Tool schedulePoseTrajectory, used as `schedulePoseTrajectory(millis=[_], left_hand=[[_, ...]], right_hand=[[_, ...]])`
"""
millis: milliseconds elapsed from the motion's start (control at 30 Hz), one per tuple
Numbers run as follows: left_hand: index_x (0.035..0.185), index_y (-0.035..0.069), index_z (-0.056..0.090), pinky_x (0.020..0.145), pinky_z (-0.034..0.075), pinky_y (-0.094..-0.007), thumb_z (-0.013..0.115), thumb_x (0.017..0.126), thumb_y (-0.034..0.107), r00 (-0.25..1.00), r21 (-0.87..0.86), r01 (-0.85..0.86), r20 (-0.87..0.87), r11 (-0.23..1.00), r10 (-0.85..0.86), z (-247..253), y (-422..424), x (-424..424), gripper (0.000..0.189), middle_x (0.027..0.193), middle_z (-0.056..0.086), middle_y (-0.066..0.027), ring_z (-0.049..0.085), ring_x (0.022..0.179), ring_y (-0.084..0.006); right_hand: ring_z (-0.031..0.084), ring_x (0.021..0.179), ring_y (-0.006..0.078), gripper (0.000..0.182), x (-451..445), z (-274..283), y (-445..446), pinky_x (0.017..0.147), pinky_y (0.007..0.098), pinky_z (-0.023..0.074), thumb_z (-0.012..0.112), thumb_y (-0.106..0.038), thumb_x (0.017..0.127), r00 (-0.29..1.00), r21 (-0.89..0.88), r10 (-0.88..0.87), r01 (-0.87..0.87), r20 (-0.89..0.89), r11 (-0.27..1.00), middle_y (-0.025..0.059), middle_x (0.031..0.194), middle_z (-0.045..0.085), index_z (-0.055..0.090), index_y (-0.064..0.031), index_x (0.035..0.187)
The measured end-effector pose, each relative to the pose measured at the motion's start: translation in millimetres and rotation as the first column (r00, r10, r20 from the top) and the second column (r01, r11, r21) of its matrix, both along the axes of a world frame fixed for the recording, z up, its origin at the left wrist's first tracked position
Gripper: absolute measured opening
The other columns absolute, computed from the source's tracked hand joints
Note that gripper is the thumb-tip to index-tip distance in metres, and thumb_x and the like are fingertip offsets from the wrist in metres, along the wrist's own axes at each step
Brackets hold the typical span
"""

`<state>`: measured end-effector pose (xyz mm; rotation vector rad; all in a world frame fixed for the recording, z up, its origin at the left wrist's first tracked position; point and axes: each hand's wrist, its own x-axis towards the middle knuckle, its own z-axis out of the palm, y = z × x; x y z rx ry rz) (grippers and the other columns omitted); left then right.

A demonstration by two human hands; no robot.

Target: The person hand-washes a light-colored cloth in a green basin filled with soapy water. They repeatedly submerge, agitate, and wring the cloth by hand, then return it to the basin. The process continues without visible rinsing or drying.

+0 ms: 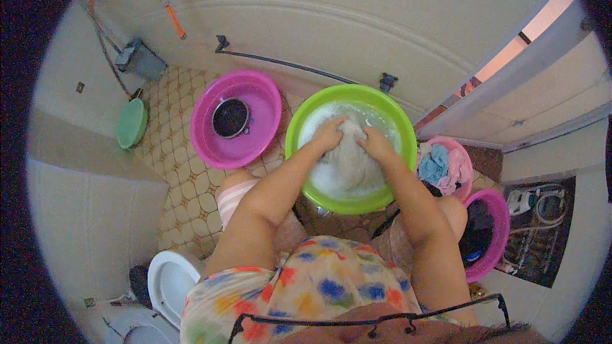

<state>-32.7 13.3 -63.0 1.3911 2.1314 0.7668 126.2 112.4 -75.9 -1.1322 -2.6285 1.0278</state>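
A lime-green plastic basin (409, 136) of sudsy water stands in front of me, between my knees. Wet, whitish cloth (353, 160) is heaped in it, partly sunk in the water, and white foam (318, 176) floats around it. My left hand (330, 134) grips the upper part of this cloth from the left. From the right, my right hand (376, 144) holds the same bunched part with thumb and fingers. Both hands are above the foam near the basin's middle. The lower cloth is blurred by the water.
Left of the green basin, a magenta basin (265, 119) holds a round dark-centred container (230, 118). At right are a pink tub (469, 162) of clothes (432, 165) and another magenta basin (500, 239) with dark contents. A bar (287, 61) runs along the wall; a toilet (158, 279) stands lower left.
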Motion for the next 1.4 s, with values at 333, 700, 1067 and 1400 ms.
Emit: schedulePoseTrajectory(millis=[333,700,1067,1400], left_hand=[[0.113,0.011,0.045,0.079,0.042,-0.0391,0.039,0.084,0.041,0.161,-0.032,-0.452,0.980,0.892,0.116,-25.0,29.2,17.4,0.041,0.101,0.054,-0.0111,0.052,0.089,-0.0268],[0.104,0.001,0.053,0.079,0.044,-0.0399,0.040,0.087,0.027,-0.270,-0.196,-0.299,0.956,0.934,0.115,3.6,17.3,43.8,0.034,0.092,0.059,-0.0121,0.055,0.085,-0.0284],[0.097,0.010,0.058,0.078,0.042,-0.0416,0.038,0.085,0.033,0.947,-0.321,0.296,-0.027,0.899,-0.321,23.0,-21.3,-4.2,0.033,0.099,0.059,-0.0131,0.055,0.089,-0.0314],[0.089,0.003,0.063,0.077,0.042,-0.0408,0.044,0.078,0.037,0.737,-0.568,0.569,0.031,0.595,-0.675,-6.9,-36.4,16.1,0.040,0.093,0.059,-0.0201,0.057,0.085,-0.0328]], right_hand=[[0.051,0.090,0.0337,0.022,-30.4,62.5,-50.2,0.078,0.0383,0.0398,0.048,-0.021,0.081,0.911,0.048,-0.042,0.068,-0.411,0.997,0.0180,0.097,0.053,0.054,-0.0017,0.087],[0.054,0.085,0.0376,0.037,-27.3,51.3,-20.5,0.077,0.0444,0.0417,0.040,-0.030,0.085,0.966,-0.091,-0.207,0.195,-0.153,0.977,0.0218,0.096,0.055,0.051,0.0009,0.102],[0.055,0.091,0.0310,0.035,16.9,45.9,-25.2,0.079,0.0396,0.0408,0.036,-0.028,0.085,0.850,-0.286,0.479,-0.414,0.217,0.864,0.0180,0.098,0.057,0.056,-0.0041,0.101],[0.055,0.076,0.0211,0.030,48.4,35.9,-39.9,0.071,0.0329,0.0432,0.042,-0.026,0.082,0.851,-0.406,0.504,-0.414,0.144,0.815,0.0100,0.086,0.059,0.056,-0.0053,0.098]])
